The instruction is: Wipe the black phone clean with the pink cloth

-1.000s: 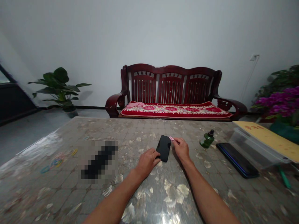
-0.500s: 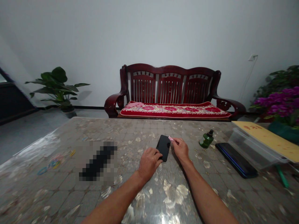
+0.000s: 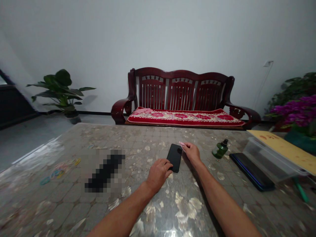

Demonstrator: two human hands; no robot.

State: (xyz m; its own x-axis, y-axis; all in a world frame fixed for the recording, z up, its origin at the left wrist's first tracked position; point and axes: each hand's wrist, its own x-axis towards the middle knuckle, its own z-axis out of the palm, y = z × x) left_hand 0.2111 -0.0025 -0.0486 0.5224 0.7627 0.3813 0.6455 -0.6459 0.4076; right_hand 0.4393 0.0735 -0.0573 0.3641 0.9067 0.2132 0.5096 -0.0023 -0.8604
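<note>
A black smartphone (image 3: 175, 157) lies on the patterned table, its dark face up. My left hand (image 3: 159, 173) holds it by the lower left, thumb at the bottom edge and fingertips on its left side. At the upper right corner of the phone, my right hand (image 3: 192, 153) pinches a small pink piece of cloth or tissue (image 3: 181, 144) between thumb and fingers. Most of that piece is hidden in the grip, so its exact kind cannot be made out.
To the right stand a green bottle (image 3: 220, 148), a dark phone-like device (image 3: 251, 171) and a clear plastic box (image 3: 265, 158) under a yellow sheet (image 3: 281, 148). A pixelated dark object (image 3: 105, 172) and coloured bands (image 3: 59, 170) lie left. Behind is a wooden bench (image 3: 180, 92).
My right hand has shifted slightly up and outward at the phone's upper right corner, and more of the pink piece shows. My left hand keeps its hold. The view has shifted a little.
</note>
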